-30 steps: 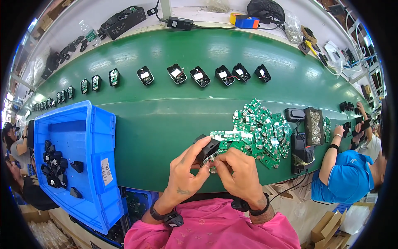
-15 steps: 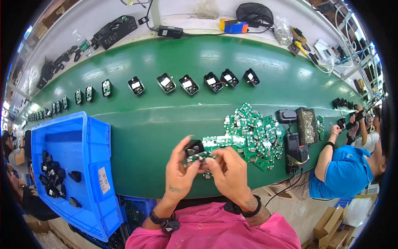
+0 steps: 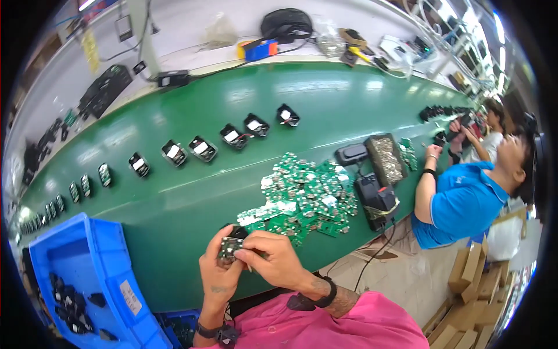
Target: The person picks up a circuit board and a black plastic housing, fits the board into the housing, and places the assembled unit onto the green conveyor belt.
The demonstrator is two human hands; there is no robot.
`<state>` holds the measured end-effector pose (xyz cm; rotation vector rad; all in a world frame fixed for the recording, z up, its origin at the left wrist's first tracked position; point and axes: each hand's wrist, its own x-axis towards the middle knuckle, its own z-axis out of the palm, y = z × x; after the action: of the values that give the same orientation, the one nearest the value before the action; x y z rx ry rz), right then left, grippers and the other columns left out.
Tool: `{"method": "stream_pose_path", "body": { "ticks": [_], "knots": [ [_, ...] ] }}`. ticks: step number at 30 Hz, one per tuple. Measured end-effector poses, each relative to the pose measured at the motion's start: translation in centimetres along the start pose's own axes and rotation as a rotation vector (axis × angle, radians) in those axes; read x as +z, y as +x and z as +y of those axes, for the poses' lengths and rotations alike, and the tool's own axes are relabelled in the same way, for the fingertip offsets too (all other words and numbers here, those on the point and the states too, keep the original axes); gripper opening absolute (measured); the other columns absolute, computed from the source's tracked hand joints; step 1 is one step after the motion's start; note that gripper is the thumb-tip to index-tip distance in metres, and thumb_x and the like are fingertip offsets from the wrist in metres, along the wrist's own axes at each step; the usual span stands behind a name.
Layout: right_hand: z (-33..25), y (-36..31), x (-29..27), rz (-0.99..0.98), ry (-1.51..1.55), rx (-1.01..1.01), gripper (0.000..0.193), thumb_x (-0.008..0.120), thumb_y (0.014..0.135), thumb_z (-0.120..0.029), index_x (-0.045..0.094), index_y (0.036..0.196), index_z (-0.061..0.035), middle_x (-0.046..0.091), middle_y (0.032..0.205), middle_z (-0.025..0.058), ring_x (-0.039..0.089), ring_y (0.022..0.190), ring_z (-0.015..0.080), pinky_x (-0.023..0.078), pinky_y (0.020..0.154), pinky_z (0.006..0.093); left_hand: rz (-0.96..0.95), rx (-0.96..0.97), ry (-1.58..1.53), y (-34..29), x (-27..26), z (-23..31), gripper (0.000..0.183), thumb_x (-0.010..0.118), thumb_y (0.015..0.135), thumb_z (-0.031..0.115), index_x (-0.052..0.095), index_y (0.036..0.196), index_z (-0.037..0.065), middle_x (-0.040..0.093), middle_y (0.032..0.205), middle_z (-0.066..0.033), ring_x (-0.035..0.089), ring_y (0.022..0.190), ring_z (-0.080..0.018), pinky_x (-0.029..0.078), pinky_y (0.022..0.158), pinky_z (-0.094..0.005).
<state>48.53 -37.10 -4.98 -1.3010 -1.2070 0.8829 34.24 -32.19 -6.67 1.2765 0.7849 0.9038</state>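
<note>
Above the near edge of the green table, my left hand (image 3: 217, 269) is closed around a small black plastic housing (image 3: 238, 231), partly hidden by the fingers. A green circuit board (image 3: 230, 246) lies against the housing's near side. My right hand (image 3: 272, 256) pinches the board's right edge between thumb and fingers. Just beyond my hands spreads a heap of green circuit boards (image 3: 314, 192), with a lighter strip of boards (image 3: 266, 213) at its left edge.
Black housings (image 3: 202, 149) stand in a row along the table, the left ones holding boards. A blue bin (image 3: 104, 244) with black parts is at left. Right of the heap are a black corded device (image 3: 375, 195) and a tray of metal pieces (image 3: 386, 158). A co-worker (image 3: 459, 195) sits at right.
The view has turned to the right, so the table's things appear further left. My hands stay together on the housing and board, which now shows its face more.
</note>
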Motion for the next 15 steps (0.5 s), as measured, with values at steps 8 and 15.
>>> {"method": "stream_pose_path", "body": {
  "ticks": [8,15],
  "knots": [
    [-1.0,0.4,-1.0,-0.085,-0.107,0.022,0.013,0.064,0.092,-0.011,0.066,0.085,-0.0002,0.061,0.072,0.0089,0.06,0.059,0.0208,0.046,0.055,0.0333,0.038,0.154,0.126,0.6,-0.6,-1.2,0.049,0.061,0.079,-0.014,0.061,0.126,-0.001,0.063,0.119,-0.0126,0.065,0.099,-0.0165,0.056,0.08,-0.027],
    [-0.4,0.2,-1.6,-0.009,-0.346,-0.106,0.017,0.066,0.091,-0.011,0.064,0.077,-0.002,0.057,0.065,0.0095,0.057,0.056,0.0272,0.044,0.05,0.0388,0.108,0.204,0.349,1.0,0.9,-0.8,0.054,0.055,0.077,-0.015,0.06,0.129,0.0,0.067,0.112,-0.0135,0.066,0.085,-0.0121,0.054,0.068,-0.0248]
  ]
}}
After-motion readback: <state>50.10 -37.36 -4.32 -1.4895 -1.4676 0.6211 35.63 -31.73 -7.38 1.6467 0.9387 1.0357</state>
